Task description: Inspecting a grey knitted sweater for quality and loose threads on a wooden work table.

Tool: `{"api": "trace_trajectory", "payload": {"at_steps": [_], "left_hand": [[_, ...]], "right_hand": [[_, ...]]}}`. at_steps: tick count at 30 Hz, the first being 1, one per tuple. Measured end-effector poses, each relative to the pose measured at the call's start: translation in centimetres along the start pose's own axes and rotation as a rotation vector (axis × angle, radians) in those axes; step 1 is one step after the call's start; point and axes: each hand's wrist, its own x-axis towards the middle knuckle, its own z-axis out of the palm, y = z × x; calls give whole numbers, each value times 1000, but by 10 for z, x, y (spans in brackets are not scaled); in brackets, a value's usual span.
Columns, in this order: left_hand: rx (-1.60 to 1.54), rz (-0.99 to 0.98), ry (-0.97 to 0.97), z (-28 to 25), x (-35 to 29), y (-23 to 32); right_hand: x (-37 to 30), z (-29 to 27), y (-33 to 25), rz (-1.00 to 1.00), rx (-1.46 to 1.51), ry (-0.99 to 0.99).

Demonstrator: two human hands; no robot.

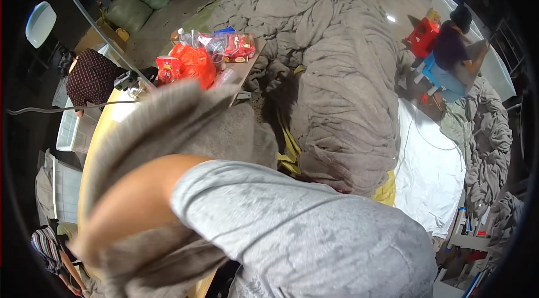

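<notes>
Plush grey-brown cloth (135, 129) blurs behind your bare arm (140, 191), likely soft, limp, best bunched by an edge; your hand's grip cannot be told.

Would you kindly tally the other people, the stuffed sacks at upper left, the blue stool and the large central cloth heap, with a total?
Other people: 3
Stuffed sacks: 3
Blue stool: 1
Large central cloth heap: 1
Total: 8

head view: worn fisheye | faces: down, forward | close: grey sleeve (314, 219), brown cloth (222, 135) | farther: fabric heap (348, 85)
</notes>
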Motion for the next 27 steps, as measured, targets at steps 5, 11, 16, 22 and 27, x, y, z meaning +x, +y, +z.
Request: {"api": "trace_trajectory", "payload": {"at_steps": [5,11,16,22,27], "left_hand": [[76,-521,81,-61,-63,-105],[594,-495,-43,46,-60,-22],[1015,-57,-515,54,-41,0],[1014,-8,-819,94,-49,30],[833,-27,-676,89,-41,29]], "right_hand": [[-144,108,25,85,547,-104],[-217,162,-5,174,604,416],[-232,80,-13,268,582,249],[-239,51,-16,-264,945,-149],[-258,19,-4,58,511,-16]]}}
